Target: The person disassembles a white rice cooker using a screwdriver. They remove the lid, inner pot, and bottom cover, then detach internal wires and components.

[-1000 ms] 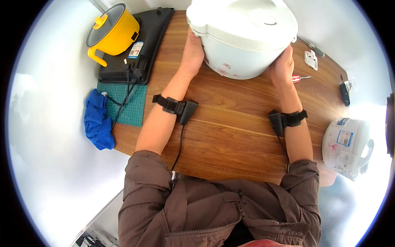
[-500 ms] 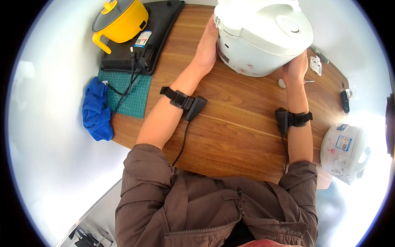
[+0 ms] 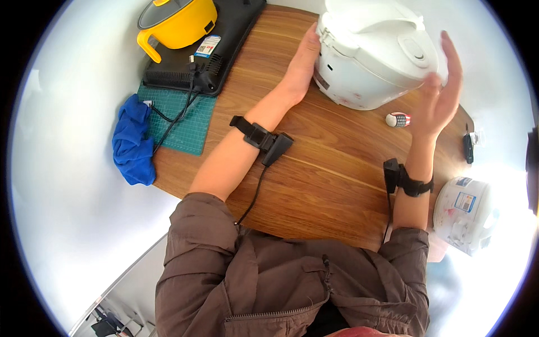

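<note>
The rice cooker (image 3: 365, 70) appears to rest on the wooden table (image 3: 325, 180), between the 2 hands. Along its left side lies the left hand (image 3: 300, 73), probably for steadying; its fingertips are hidden, so I cannot tell whether it grips. To the rice cooker's right, the right hand (image 3: 441, 104) is spread and grasps nothing, though contact is unclear. Nearer the person than the rice cooker lies 1 tool handle (image 3: 397, 119).

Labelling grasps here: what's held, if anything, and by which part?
The left hand lies along the left side of the far white rice cooker; whether it grips can't be told. The right hand is open beside it, not gripping.
</note>
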The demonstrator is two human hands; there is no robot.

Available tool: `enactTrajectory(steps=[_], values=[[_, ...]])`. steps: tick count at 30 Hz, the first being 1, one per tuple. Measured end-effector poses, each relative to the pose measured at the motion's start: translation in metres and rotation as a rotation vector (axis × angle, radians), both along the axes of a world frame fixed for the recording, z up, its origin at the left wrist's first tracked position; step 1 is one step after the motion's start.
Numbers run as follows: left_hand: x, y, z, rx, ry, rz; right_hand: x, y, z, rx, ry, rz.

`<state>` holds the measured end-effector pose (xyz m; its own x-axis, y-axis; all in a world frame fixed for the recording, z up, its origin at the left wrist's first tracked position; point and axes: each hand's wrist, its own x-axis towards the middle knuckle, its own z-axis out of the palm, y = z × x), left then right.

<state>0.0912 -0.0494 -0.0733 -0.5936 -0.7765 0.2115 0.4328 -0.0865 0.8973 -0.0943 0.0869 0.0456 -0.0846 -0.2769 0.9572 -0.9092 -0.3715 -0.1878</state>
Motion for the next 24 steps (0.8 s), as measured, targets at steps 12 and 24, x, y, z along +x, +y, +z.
enactTrajectory(steps=[12, 24], values=[[-0.001, 0.021, 0.034, 0.523, 0.007, 0.086, 0.044, 0.003, 0.037, 0.605, 0.401, -0.282], [-0.004, 0.033, 0.038, 0.548, -0.002, 0.124, 0.057, 0.019, 0.054, 0.726, 0.689, -0.297]])
